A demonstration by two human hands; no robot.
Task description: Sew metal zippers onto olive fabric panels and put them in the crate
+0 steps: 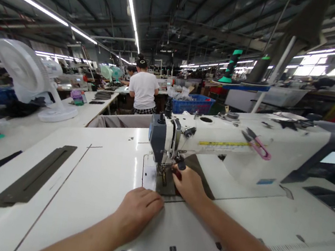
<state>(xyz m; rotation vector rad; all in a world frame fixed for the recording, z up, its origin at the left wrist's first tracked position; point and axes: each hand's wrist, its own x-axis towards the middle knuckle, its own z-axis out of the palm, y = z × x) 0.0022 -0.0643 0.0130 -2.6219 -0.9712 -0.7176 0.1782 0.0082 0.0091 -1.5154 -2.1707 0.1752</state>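
A dark olive fabric piece (202, 173) lies under the needle and presser foot (163, 176) of a white sewing machine (240, 147). My right hand (189, 184) is over this fabric, just right of the presser foot, with its fingers closed. A small black piece shows at its fingertips; what they grip, if anything, is unclear. My left hand (139, 210) rests on the white table by the fabric's front left corner. Its fingers are curled together, and the tips are hidden from me.
Flat olive fabric strips (36, 175) lie on the table at left. Pink-handled thread snips (258, 146) rest on the machine arm. A white fan (30, 75) stands at left. Ahead are a blue basket (193, 105) and a person in a white shirt (144, 88). Thread cones (259, 70) stand above.
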